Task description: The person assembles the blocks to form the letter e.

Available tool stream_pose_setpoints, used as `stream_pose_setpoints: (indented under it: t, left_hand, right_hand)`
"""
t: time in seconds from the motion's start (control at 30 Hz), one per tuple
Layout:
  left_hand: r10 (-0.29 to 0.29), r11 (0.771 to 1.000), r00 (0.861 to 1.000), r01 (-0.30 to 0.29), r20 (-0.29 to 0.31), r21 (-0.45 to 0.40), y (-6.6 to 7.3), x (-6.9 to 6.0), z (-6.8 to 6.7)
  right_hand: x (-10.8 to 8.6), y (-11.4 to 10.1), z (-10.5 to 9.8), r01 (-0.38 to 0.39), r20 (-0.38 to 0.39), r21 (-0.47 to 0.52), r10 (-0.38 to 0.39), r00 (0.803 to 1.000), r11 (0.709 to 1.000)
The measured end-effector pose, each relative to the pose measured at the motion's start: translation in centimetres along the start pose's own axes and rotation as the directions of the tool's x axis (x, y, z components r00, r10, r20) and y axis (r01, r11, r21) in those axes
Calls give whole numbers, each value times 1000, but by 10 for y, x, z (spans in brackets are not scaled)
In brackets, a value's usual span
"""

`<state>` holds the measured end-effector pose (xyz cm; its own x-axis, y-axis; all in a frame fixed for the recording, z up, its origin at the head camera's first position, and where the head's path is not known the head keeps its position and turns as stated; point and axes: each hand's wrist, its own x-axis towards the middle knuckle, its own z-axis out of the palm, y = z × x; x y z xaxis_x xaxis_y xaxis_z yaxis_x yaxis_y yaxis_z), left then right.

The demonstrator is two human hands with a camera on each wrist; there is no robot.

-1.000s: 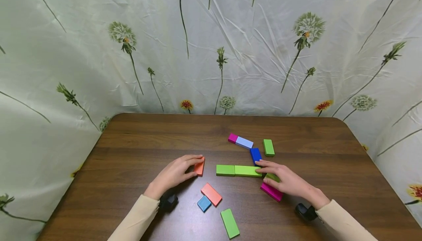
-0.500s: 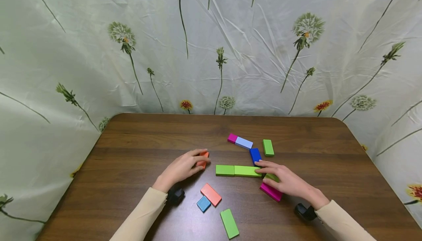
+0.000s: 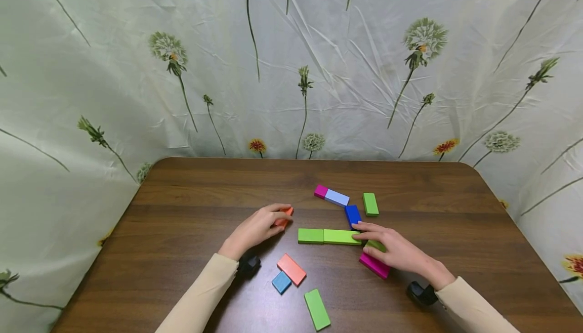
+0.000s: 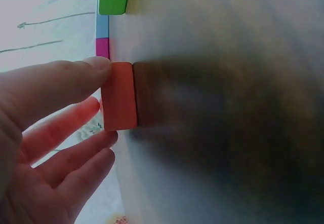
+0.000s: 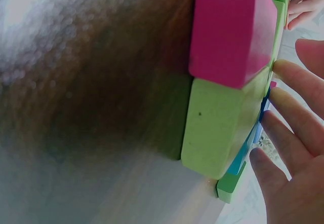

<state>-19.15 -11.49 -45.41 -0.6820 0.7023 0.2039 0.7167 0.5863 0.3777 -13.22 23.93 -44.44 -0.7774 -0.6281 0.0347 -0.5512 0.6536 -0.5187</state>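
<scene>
My left hand (image 3: 255, 229) pinches an orange block (image 4: 120, 97) between thumb and fingers, left of the end of a row of green blocks. That row has a green block (image 3: 311, 236) and a lime block (image 3: 339, 237) end to end. My right hand (image 3: 398, 249) lies over the row's right end, its fingertips touching the lime block and close to a dark blue block (image 3: 352, 215). Beneath that hand sits a yellow-green block (image 5: 210, 127), beside a magenta block (image 3: 374, 265). A teal block (image 5: 240, 155) shows only in the right wrist view.
Farther back, a magenta block (image 3: 321, 191) adjoins a light blue block (image 3: 337, 198), with a green block (image 3: 371, 204) to their right. Nearer me lie a salmon block (image 3: 292, 269), a blue block (image 3: 281, 282) and another green block (image 3: 317, 309). A floral curtain hangs behind the wooden table (image 3: 182, 191).
My left hand has moved right and away from me, carrying the orange block toward the row's left end. My right hand stays where it was.
</scene>
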Motion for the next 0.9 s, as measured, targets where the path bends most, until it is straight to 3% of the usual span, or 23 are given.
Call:
stream_pose_setpoints:
  t: [0.3,0.6,0.9]
  left_hand:
    - [12,999,999,-11,37,-46,-5,8,2]
    - [50,998,999,-50,9,-35,-8,16,4]
    - [44,990,998,-38,42,-137,-10,33,7]
  right_hand:
    - [0,-1,-1,-12,5,13,12,1000,1000]
    - [-1,-1,0,-26,12,18,26,1000,999]
    - [0,0,0,-29,14,25,29,999,999]
